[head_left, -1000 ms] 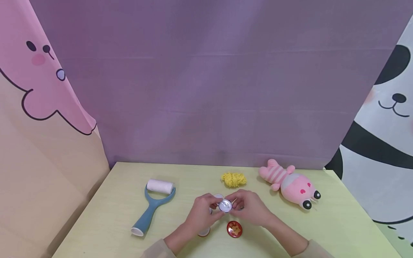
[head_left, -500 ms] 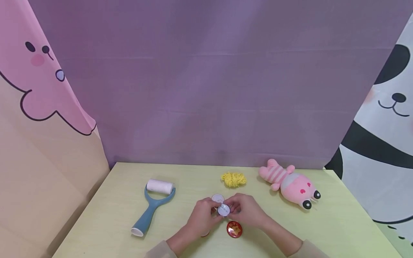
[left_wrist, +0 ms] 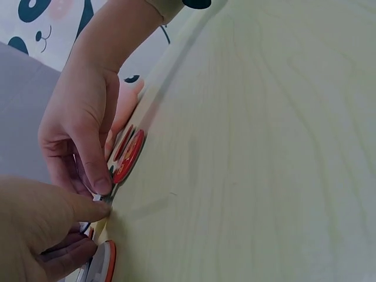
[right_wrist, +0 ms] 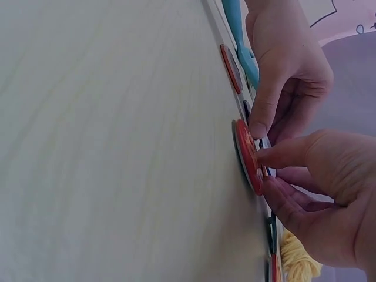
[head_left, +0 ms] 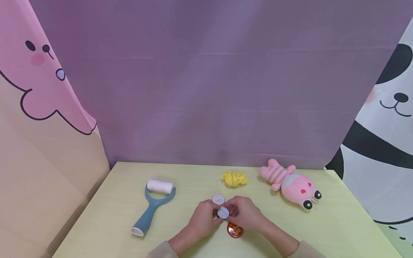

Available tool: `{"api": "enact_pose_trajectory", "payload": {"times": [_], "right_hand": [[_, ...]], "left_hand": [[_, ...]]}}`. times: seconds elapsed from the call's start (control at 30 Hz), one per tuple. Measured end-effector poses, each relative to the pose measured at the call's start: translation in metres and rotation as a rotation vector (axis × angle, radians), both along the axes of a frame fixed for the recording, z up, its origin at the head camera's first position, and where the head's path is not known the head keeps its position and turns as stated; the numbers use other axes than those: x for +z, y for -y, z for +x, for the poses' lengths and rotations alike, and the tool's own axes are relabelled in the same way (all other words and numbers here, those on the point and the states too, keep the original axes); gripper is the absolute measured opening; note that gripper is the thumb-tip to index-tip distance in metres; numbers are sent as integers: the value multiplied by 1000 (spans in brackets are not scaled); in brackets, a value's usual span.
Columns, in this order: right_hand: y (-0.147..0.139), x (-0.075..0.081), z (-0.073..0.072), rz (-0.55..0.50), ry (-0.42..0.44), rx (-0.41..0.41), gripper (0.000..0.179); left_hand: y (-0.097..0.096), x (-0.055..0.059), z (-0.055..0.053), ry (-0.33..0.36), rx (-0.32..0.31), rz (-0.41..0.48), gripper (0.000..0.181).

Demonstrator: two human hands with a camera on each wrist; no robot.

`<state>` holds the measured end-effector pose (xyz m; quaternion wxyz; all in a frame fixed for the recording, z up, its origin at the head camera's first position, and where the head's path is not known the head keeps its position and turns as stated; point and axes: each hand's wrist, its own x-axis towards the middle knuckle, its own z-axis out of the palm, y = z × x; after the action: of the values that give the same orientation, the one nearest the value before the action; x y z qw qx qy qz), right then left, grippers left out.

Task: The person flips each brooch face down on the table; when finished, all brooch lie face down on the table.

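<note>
Both hands meet over the middle of the table around a small round pin badge (head_left: 223, 212), its white back with the pin turned up. My left hand (head_left: 203, 219) pinches its left edge between thumb and fingers. From the other side my right hand (head_left: 246, 212) pinches the right edge. Just behind lies another round badge (head_left: 218, 199), white back up. A red badge with a gold star (head_left: 235, 230) lies face up in front of the right hand, which overlaps its top edge. In the right wrist view, a red-rimmed badge (right_wrist: 231, 69) lies beyond the left hand.
On the left lies a blue-handled lint roller (head_left: 151, 208). A bundle of yellow yarn (head_left: 234, 179) lies behind the hands, with a pink plush toy (head_left: 293, 184) to its right. A purple cloth (head_left: 219, 107) hangs along the table's back edge.
Both hands have come slightly nearer and lower with the badge. The badge behind them now shows more fully, and the right hand partly covers the red star badge.
</note>
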<state>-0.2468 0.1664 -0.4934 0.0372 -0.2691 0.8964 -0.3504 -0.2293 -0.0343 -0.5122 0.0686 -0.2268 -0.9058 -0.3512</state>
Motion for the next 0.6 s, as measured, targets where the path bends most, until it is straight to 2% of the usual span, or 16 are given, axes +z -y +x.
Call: {"api": "enact_pose_trajectory", "payload": {"times": [0.23, 0.6], "right_hand": [[0, -2, 1, -17, -30, 18, 25], [5, 4, 8, -16, -19, 10, 23]], "left_hand": [[-1, 0, -1, -10, -2, -45, 17], [0, -1, -2, -5, -4, -81, 19]]}}
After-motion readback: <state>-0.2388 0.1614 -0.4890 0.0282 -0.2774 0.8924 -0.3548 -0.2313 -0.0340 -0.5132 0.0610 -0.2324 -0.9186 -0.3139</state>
